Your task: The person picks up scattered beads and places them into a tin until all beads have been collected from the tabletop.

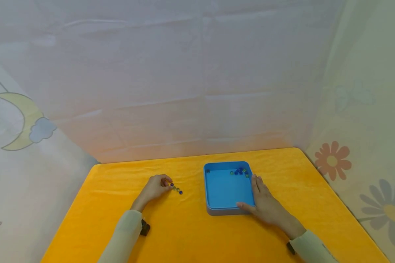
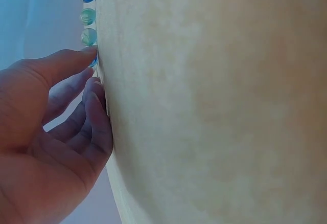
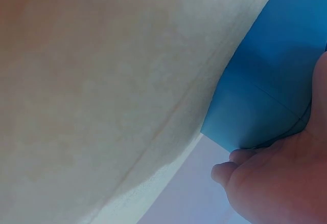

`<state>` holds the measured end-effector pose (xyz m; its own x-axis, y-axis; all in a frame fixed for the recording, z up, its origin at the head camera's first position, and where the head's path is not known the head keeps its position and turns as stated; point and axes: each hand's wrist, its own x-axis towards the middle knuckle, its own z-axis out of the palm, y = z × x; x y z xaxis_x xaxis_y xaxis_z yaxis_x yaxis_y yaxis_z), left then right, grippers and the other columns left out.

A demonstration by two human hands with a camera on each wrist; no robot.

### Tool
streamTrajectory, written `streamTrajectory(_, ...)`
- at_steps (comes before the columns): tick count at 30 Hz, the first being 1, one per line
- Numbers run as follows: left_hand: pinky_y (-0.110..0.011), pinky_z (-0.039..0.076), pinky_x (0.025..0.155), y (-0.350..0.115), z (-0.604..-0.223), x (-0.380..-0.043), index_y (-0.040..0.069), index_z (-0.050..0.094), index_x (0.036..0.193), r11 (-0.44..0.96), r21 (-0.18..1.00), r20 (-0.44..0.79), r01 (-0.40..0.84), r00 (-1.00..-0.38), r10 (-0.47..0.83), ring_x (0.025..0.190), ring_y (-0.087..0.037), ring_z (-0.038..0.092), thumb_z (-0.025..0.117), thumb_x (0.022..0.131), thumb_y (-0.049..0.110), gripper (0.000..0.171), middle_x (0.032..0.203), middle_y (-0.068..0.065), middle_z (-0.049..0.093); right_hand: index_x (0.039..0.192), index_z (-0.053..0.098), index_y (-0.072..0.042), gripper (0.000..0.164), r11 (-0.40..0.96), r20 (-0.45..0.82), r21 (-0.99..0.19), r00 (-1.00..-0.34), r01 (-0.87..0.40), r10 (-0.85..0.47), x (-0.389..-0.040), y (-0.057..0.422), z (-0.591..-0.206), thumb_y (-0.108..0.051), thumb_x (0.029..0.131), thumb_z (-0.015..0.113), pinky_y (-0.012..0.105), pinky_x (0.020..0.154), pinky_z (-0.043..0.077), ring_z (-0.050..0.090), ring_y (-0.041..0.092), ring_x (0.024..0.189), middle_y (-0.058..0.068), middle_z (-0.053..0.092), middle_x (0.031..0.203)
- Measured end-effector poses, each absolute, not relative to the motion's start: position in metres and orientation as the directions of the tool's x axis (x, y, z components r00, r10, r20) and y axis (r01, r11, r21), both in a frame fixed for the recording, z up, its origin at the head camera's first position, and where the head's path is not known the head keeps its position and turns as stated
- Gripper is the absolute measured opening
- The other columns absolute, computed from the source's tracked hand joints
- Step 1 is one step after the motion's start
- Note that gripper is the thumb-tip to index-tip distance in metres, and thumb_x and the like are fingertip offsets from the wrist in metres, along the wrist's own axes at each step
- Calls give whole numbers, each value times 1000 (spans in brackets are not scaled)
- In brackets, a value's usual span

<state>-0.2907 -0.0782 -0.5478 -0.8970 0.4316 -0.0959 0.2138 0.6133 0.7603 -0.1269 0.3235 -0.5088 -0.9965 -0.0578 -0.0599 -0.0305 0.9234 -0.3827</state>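
My left hand [image 1: 156, 189] is on the yellow cloth, left of the box, pinching a blue marble [image 1: 172, 185] between thumb and fingertips. The left wrist view shows only a sliver of this blue marble [image 2: 93, 62] behind the thumb. From it a short row runs toward the near right: two greenish marbles, one of them this greenish marble [image 1: 177, 189], then another blue marble [image 1: 180, 192]. My right hand [image 1: 268, 204] rests against the right side of a square blue box [image 1: 224, 211], fingers stretched along the wall and thumb over the near rim.
Inside the box, several blue and greenish marbles [image 1: 240, 171] cluster at the far right corner. A single dark marble [image 1: 208, 171] sits in its far left corner. The yellow cloth [image 1: 184, 233] covers the table, with pale sheets [image 1: 197, 91] hanging behind and at both sides.
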Motion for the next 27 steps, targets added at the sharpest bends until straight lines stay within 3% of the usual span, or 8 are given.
streamTrajectory(27,-27,47,69,-77,-548,-291,10,76,100,632,749,-114,198,-901,418,74,-16,57,73,99,14,6,88,-3,69,165,3,7,127,925,-68,-380,-996,-24,-54,-127,326,-511,-80,91,56,73,118,27,13,59,158,34,7,172)
